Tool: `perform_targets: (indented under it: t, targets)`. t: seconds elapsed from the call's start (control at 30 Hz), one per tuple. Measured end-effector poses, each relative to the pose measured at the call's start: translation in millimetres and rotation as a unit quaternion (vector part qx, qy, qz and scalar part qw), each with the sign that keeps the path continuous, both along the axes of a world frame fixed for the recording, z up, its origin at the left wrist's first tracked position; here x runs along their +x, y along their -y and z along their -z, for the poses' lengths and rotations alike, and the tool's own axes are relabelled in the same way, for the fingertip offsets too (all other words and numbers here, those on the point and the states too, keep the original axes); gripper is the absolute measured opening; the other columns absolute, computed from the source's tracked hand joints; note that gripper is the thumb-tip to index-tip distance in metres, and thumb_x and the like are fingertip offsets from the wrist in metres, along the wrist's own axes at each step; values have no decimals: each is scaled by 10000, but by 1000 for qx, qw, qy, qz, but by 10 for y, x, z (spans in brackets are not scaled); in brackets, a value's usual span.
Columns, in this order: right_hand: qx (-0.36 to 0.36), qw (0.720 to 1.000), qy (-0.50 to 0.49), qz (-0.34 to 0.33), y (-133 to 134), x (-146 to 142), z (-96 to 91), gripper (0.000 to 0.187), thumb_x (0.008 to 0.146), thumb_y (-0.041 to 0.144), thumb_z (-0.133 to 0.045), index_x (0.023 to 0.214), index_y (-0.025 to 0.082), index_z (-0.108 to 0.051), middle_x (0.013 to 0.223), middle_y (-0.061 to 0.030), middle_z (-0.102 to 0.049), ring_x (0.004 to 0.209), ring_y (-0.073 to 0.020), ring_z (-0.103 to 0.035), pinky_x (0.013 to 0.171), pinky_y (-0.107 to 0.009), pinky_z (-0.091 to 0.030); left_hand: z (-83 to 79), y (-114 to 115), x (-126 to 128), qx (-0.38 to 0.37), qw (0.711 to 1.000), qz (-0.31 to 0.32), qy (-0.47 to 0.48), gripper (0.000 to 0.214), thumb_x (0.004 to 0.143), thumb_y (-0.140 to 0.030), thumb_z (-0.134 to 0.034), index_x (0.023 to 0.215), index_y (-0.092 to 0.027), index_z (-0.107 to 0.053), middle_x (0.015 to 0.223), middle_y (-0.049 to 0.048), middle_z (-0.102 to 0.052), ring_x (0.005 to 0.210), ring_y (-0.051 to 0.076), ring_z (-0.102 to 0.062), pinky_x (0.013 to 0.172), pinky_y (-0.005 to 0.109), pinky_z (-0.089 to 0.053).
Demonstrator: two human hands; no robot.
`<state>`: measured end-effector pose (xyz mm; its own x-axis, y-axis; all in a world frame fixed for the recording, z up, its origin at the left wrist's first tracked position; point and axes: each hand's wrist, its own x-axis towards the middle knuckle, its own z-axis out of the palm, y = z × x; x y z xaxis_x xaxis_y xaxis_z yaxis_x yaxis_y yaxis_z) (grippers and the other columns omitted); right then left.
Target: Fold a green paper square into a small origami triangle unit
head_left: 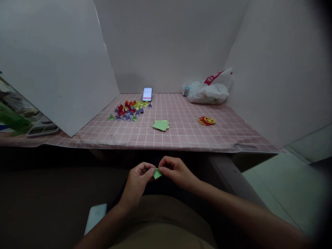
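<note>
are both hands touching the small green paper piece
Touching. The head view shows the left hand and right hand pinching the green paper piece between their fingers, held below the table edge.

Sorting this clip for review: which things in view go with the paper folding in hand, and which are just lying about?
In use:
left hand and right hand, both pinching the green paper piece
green paper squares
heap of folded paper triangles

Lying about:
phone
plastic bag
red and yellow cutout
scale
</note>
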<state>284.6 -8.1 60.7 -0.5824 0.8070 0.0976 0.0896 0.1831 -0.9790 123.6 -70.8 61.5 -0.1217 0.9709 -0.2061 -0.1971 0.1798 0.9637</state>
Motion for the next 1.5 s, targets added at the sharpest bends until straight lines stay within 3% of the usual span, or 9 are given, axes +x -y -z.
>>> perform_targets:
  t: [0.2,0.63,0.93,1.13,1.5]
  targets:
    - [-47,999,-3,-4,0,1,-56,85,783,211,-604,727,146,-597,642,32,-517,591,-100,-425,568,-239,-321,-13,-12,0,0,1000,-2,-3,187,711,-320,-748,761,-154,-681,714,-4,-640,676,121,-568,663,227,-456]
    - [-28,1000,-3,-10,-15,16,-38,123,802,251,-599,724,156,-590,650,29,-524,606,-107,-438,579,-242,-329,-23,-3,-12,-15,999,39,0,195,715,-319,-749,786,-157,-668,740,5,-641,701,136,-579,692,253,-466]
    - [-30,999,-1,-21,-20,17,-45,149,827,282,-601,738,163,-594,654,28,-524,613,-110,-441,586,-241,-336,-13,10,-4,-13,1000,22,3,178,730,-322,-737,763,-154,-691,733,16,-649,696,147,-592,716,277,-487]
    - [-76,996,-20,-32,-20,28,-40,220,872,343,-569,759,156,-581,622,37,-502,580,-103,-434,578,-244,-336,4,17,-4,-8,999,15,30,167,758,-312,-732,752,-152,-681,733,11,-651,707,134,-586,717,252,-489]
    - [-112,993,-13,-24,-32,20,-43,125,791,261,-634,726,165,-587,612,41,-525,568,-98,-447,569,-238,-334,-11,13,-8,-8,998,8,68,143,753,-287,-741,737,-150,-702,740,16,-663,729,139,-601,755,274,-524]
